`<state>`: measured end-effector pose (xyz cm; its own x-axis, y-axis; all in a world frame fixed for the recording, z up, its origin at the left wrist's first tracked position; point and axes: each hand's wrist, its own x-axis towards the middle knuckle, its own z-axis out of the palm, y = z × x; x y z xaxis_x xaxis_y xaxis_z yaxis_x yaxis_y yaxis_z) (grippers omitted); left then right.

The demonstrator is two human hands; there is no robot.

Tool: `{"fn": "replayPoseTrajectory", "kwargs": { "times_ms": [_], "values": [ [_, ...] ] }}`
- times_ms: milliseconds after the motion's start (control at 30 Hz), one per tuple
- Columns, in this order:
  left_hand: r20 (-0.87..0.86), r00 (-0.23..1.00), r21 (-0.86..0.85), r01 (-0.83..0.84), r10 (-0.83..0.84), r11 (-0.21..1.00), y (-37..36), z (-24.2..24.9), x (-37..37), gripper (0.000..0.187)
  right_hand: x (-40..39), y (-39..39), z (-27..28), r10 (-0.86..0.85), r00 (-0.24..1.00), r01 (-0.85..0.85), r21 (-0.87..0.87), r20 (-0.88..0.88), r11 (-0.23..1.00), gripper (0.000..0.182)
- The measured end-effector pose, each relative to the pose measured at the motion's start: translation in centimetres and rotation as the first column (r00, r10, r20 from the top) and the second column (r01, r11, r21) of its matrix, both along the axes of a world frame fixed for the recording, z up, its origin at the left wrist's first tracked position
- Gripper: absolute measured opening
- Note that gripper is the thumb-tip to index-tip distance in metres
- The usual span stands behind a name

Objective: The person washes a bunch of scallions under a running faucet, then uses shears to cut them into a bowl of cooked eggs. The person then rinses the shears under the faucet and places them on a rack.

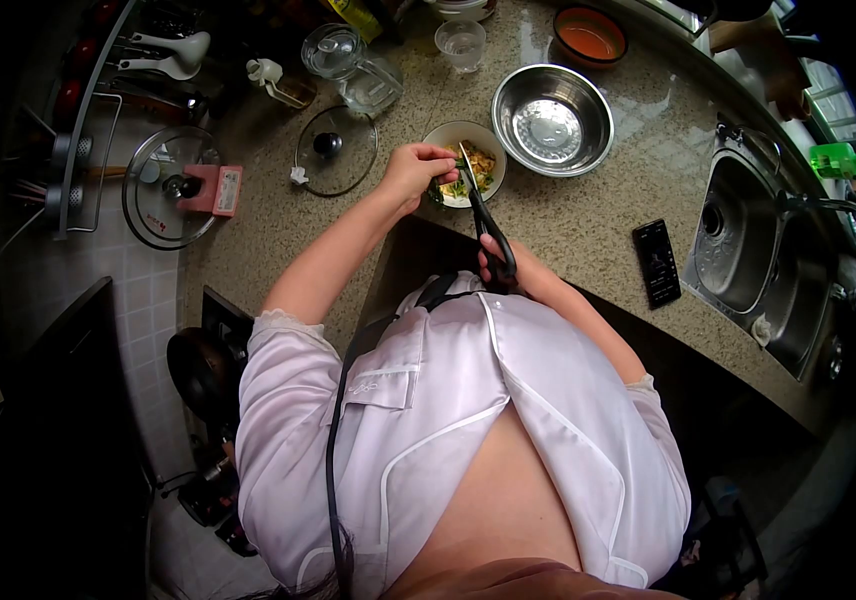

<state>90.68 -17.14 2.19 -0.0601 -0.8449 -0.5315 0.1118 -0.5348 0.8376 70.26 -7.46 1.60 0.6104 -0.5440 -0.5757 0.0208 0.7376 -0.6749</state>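
My left hand (pixel 416 170) is closed in a pinch on some thin greens (pixel 462 163) at the left side of a white bowl (pixel 432 134). Chopped yellow and green food (pixel 485 165) lies inside that bowl. My right hand (pixel 500 262) grips the black handles of a pair of scissors (pixel 481 208) near the counter's front edge. The blades point away from me over the bowl, close beside the left fingertips and the greens.
Right of the bowl stands a steel basin (pixel 596 130), with an orange-lined dish (pixel 590 40) behind it. A glass lid (pixel 356 175) and a glass pitcher (pixel 373 90) are at left. A phone (pixel 657 264) lies near the sink (pixel 738 240).
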Motion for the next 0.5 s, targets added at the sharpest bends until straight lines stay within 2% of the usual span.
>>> {"fn": "replayPoseTrajectory", "kwargs": {
  "times_ms": [233, 333, 500],
  "values": [
    [-0.044, 0.990, -0.010, -0.134, 0.134, 0.991, -0.50, -0.41, 0.38, 0.014, -0.12, 0.04, -0.26, 0.076, 0.995, -0.082, -0.096, -0.065, 0.992, 0.048],
    [-0.050, 0.994, 0.049, -0.093, 0.095, 0.994, -0.32, -0.59, 0.49, 0.013, 0.03, 0.01, 0.11, 0.061, 0.996, -0.065, -0.079, -0.058, 0.995, 0.047],
    [-0.051, 0.995, 0.049, -0.087, 0.089, 0.995, -0.05, -0.37, 0.26, 0.011, 0.17, -0.05, 0.27, 0.041, 0.998, -0.044, -0.057, -0.048, 0.997, 0.046]
  ]
}}
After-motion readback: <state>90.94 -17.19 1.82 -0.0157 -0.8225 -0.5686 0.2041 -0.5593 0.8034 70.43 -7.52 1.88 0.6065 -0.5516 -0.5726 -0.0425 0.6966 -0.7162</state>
